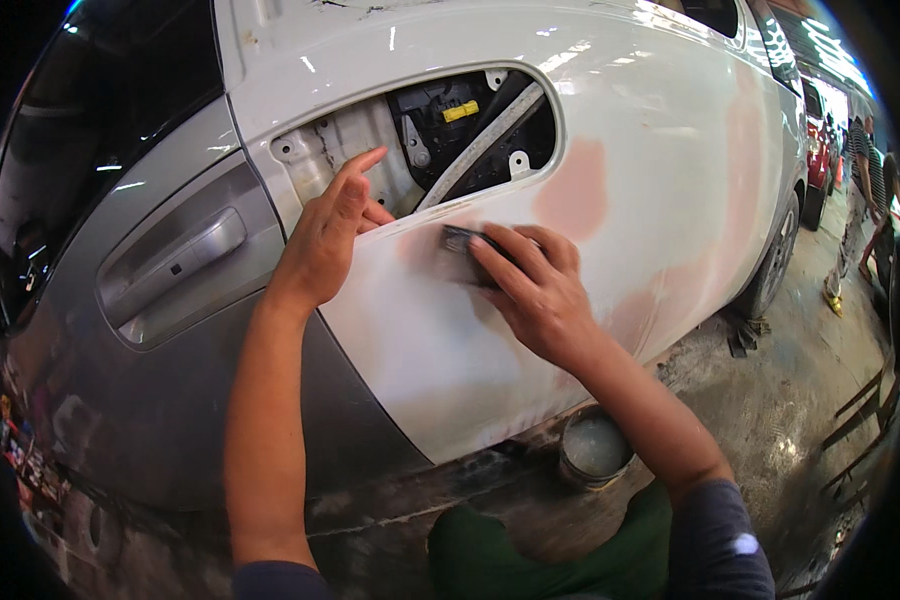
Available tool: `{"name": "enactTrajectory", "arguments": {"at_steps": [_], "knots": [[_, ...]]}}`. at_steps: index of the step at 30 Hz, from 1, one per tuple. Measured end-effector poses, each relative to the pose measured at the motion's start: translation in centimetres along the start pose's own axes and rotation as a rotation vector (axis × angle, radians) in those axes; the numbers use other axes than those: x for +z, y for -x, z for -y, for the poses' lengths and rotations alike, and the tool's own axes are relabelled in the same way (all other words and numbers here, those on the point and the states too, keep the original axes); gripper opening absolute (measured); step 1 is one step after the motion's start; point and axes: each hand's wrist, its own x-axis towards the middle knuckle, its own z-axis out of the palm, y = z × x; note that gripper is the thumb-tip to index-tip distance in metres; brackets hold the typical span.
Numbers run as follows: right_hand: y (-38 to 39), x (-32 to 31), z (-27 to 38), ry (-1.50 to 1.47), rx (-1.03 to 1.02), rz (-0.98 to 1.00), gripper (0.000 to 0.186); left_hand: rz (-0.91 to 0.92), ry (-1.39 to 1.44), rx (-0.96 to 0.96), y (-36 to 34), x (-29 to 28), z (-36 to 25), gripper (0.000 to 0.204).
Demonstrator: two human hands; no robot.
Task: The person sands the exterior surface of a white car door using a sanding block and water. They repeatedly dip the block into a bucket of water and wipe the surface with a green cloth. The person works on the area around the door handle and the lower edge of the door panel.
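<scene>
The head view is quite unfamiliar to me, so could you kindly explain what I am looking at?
There is no machine here: these are a person's bare hands, seen from a wide fisheye camera worn on the head and looking down, so straight edges bend near the rim. The right hand holds a dark block, slightly blurred, against a white vehicle panel marked with pinkish patches. The left hand holds nothing visible; its fingers are at an opening, though whether they touch the edge is unclear. Inside the opening is a yellow part. Below, on the floor, stands a bucket.
</scene>
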Motion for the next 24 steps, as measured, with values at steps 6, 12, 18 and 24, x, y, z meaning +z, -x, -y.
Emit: {"name": "enactTrajectory", "arguments": {"at_steps": [6, 12, 18, 24], "knots": [[-2.4, 6.1, 3.2, 0.008, -0.007, -0.214, 0.05, 0.072, 0.229, -0.052, -0.3, -0.5, 0.8, 0.106], [-2.4, 5.7, 0.9, 0.103, -0.322, -0.068, 0.045, 0.144, 0.187, -0.04, -0.1, -1.5, 1.0, 0.107], [-1.9, 6.2, 4.5, -0.038, -0.338, 0.088, 0.043, 0.127, 0.227, -0.109, -0.4, -0.8, 0.3, 0.108], [-2.4, 5.2, -1.9, 0.178, 0.053, -0.291, 0.052, 0.134, 0.177, -0.066, 0.0, -1.5, 0.0, 0.111]]}}
